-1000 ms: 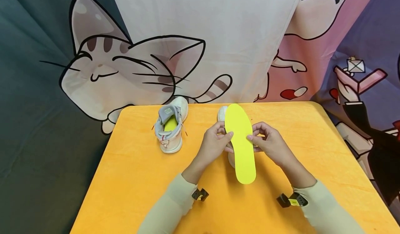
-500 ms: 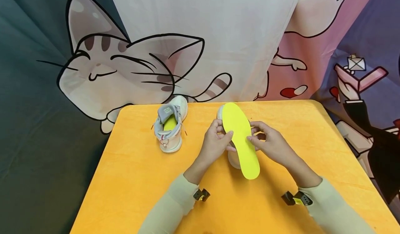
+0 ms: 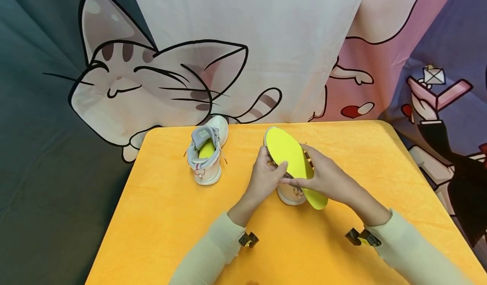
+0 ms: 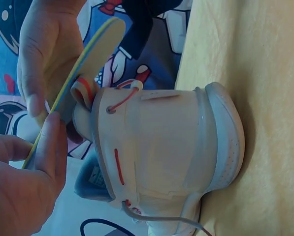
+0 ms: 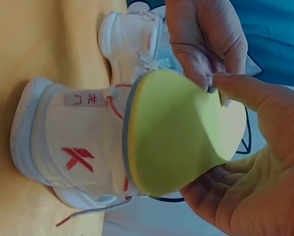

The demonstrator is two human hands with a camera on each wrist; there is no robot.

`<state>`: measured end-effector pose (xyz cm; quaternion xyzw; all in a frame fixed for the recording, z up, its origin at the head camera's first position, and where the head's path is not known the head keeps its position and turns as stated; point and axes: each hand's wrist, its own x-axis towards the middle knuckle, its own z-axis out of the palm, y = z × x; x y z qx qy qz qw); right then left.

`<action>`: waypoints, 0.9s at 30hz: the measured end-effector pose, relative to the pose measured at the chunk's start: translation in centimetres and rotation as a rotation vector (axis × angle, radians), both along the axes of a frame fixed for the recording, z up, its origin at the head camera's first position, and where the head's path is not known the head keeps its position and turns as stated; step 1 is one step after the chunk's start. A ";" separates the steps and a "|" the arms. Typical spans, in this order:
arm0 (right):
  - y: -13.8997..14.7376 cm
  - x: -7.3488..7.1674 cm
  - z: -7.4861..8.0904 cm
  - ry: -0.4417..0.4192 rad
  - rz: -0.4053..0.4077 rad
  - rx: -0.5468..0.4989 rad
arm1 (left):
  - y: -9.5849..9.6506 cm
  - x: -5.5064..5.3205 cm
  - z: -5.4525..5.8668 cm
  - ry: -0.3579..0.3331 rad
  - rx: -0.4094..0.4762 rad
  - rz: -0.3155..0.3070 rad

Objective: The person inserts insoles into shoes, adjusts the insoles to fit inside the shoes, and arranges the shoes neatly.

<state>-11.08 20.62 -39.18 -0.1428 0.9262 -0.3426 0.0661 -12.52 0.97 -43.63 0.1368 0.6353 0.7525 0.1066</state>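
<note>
A bright yellow insole (image 3: 287, 150) is held tilted above a white sneaker (image 4: 156, 142), its wide end away from me and its narrow end toward me at the right. My left hand (image 3: 264, 176) pinches the insole's left edge, thumb on top and fingers beneath. On the other side my right hand (image 3: 327, 175) grips the narrower part, thumb across the top and fingers along the far edge. In the right wrist view the insole (image 5: 176, 132) covers part of the shoe's opening. The shoe stands upright on the table, mostly hidden by hands and insole in the head view.
A second sneaker (image 3: 207, 158) stands to the left with a yellow insole inside it. Both shoes are on a yellow-covered table (image 3: 160, 217). A printed cartoon curtain (image 3: 296, 44) hangs behind the table's far edge.
The insole has turned, its near end swinging right and tilting, uncovering more of the shoe's heel. My right hand has shifted from pinching its edge to gripping across it.
</note>
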 end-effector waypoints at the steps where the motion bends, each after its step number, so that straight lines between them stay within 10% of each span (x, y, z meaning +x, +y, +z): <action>1: 0.0 -0.1 0.0 0.010 0.008 0.016 | 0.1 0.1 -0.1 -0.005 0.001 -0.001; 8: 0.7 -0.3 -0.1 0.055 0.073 0.114 | 0.1 0.0 -0.2 -0.033 0.027 -0.026; 18: 1.4 -0.4 0.5 0.069 0.144 0.172 | -2.5 -2.0 1.3 -0.021 -0.118 0.122; 27: 1.1 -0.8 0.6 0.102 0.166 0.229 | -2.9 -1.9 1.5 -0.038 -0.066 0.086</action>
